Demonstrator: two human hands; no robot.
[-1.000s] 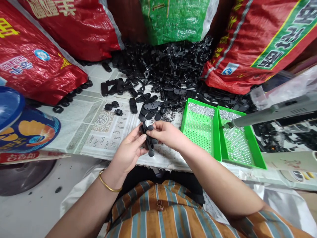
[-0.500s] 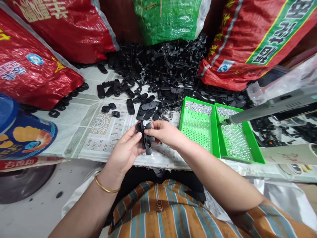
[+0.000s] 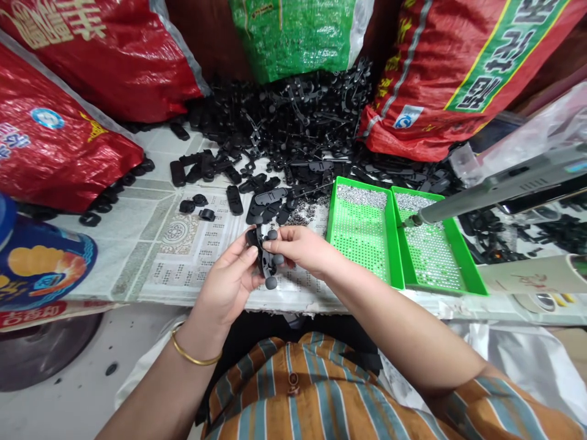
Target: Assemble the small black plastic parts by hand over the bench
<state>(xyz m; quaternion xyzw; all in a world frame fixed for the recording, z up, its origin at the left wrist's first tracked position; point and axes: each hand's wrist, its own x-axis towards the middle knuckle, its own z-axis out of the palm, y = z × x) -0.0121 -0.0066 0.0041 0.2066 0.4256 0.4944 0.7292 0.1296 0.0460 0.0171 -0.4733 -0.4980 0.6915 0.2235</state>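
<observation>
My left hand (image 3: pixel 229 278) and my right hand (image 3: pixel 300 247) meet over the near edge of the table, both gripping a small bunch of black plastic parts (image 3: pixel 266 260) with round knobs. The left fingers hold the bunch from the left, and the right fingertips pinch a knob at its top. A gold bangle (image 3: pixel 192 354) circles my left wrist. A large heap of the same black parts (image 3: pixel 293 122) lies at the back of the table, with loose pieces (image 3: pixel 233 198) scattered toward my hands.
Two green perforated trays (image 3: pixel 394 244) holding small silver screws sit right of my hands. A grey electric screwdriver (image 3: pixel 499 186) points into the right tray. Red sacks (image 3: pixel 68 140) and a green sack (image 3: pixel 293 33) ring the table. A blue tin (image 3: pixel 36 263) stands at left.
My hands stay together on the black parts, with only small finger shifts. The view has drifted so that everything sits a little further left.
</observation>
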